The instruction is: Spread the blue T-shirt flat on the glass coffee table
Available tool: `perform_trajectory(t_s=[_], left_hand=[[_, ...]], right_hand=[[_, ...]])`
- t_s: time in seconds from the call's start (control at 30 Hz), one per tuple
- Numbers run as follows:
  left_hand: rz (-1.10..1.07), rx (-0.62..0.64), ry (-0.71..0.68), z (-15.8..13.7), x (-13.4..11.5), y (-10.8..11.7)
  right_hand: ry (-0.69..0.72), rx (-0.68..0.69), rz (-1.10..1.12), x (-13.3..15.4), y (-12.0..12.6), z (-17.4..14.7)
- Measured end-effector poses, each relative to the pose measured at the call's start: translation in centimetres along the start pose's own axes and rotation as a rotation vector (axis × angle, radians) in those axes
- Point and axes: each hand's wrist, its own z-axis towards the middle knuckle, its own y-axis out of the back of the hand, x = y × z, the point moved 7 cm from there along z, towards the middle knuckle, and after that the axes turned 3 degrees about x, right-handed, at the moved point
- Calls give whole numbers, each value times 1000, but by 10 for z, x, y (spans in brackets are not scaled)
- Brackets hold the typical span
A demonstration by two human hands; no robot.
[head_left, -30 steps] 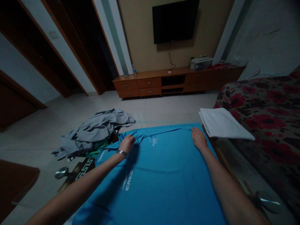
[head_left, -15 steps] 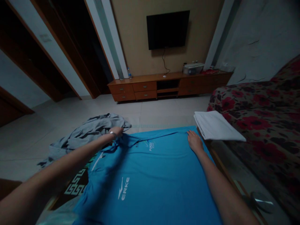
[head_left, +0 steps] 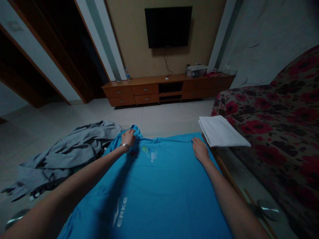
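In a dim living room, with the clock read around the shirt, a floral-covered sofa [head_left: 264, 109] stands at 2 o'clock and a low wooden TV cabinet [head_left: 147, 89] at 12, a strip of tiled floor [head_left: 159, 116] between cabinet and work giving room to reach outward. The bench [head_left: 225, 169] shows its wooden edge at 3 o'clock, where the sofa makes the tighter side.

A blue ERKE T-shirt [head_left: 169, 186] lies spread over the bench, smooth in the middle, gathered toward 11; an uneven tug there could skew the whole panel. A heap of grey clothing [head_left: 72, 146], close by at 10, could snag or drag along if a sleeve catches; what supports it is hidden. A folded white cloth [head_left: 221, 131], between 1 and 2, appears to jut past the bench's edge and could drop if a wrist swings wide.

The left hand [head_left: 128, 136], at 11, is curled around bunched blue fabric. The right hand [head_left: 200, 149], just inside the white cloth, lies with fingers extended on the shirt's far corner; whether it pinches cannot be told. A metal bracelet [head_left: 125, 145] on the left wrist might catch the knit.
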Motion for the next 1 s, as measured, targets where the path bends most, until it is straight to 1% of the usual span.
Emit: perform_trajectory(t_s=[0.07, 0.13, 0.2, 0.27, 0.33, 0.43, 0.5, 0.6, 0.7, 0.8, 0.9, 1.0], left_hand=[[17, 51, -17, -13, 1, -20], [40, 76, 2, -21, 7, -32], [59, 78, 18, -25, 14, -38], [81, 63, 28, -24, 20, -38], [105, 40, 26, -15, 22, -34], [139, 15, -21, 9, 15, -26], [156, 23, -65, 29, 8, -24], [176, 84, -116, 57, 0, -29], [196, 168, -127, 74, -1, -38], [214, 200, -88, 81, 7, -41], [220, 174, 8, 83, 24, -34], [189, 128, 111, 84, 42, -25]], right_hand=[[-22, 11, 3, 1, 4, 0], [-37, 32, -2, 3, 11, 2], [-69, 100, -19, 2, 19, 10], [-127, 200, -64, -1, 26, 23], [-178, 270, -112, -6, 32, 39], [-182, 291, -151, -7, 37, 64], [-171, 302, -164, -5, 33, 77], [-149, 326, -170, -2, 24, 91], [-141, 347, -169, -5, 16, 99], [-180, 342, -178, -14, 13, 100], [-268, 297, -200, -24, 14, 98], [-341, 247, -208, -28, 15, 95]])
